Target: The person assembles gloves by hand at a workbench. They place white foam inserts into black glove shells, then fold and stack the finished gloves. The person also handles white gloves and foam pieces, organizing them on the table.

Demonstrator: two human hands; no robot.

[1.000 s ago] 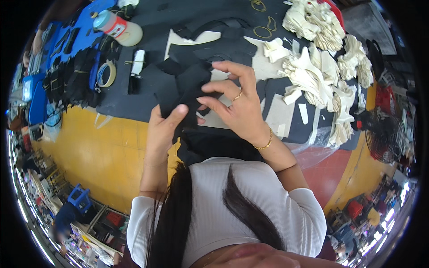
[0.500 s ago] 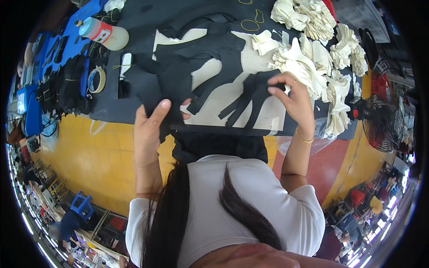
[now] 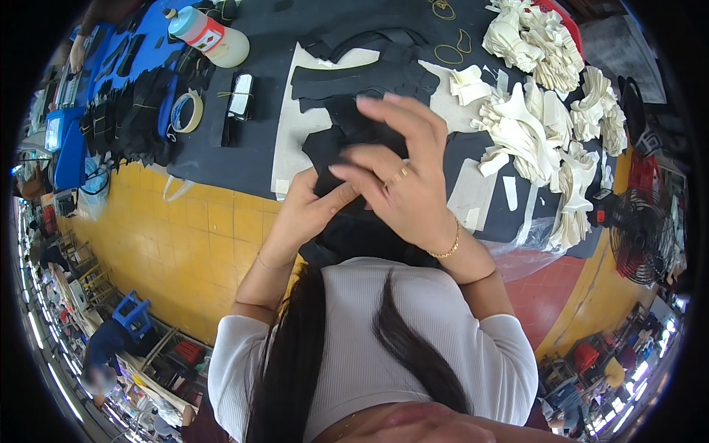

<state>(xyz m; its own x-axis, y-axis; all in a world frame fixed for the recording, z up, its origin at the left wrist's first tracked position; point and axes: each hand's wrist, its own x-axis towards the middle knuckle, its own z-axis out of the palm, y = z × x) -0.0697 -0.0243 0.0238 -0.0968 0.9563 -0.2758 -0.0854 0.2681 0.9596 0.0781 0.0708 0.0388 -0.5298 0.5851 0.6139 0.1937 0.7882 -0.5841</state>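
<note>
Near the table's front edge, my left hand (image 3: 314, 210) is closed, its thumb pressed on a black cut piece of fabric (image 3: 325, 173) that my hands partly hide. Over it reaches my right hand (image 3: 417, 177), fingers curved and apart. Its thumb and index finger hover close to my left thumb, a little blurred, with nothing visible between them. Beyond both hands, more black cut pieces (image 3: 347, 81) lie on a pale sheet (image 3: 473, 196). Piles of cream cut pieces (image 3: 521, 133) are heaped at the right of the sheet.
Left on the dark table stand a bottle (image 3: 210, 40) with a red label, a tape roll (image 3: 188, 112), a banded white bundle (image 3: 241, 96) and black bundles (image 3: 133, 114). Rubber bands (image 3: 452, 52) lie at the back. A fan (image 3: 641, 229) stands right; another person's hand (image 3: 77, 55) shows upper left.
My right hand has come left from the black strips by the cream pile to my left hand. My left hand has shifted right. The view has moved slightly, and a person's hand shows upper left.
</note>
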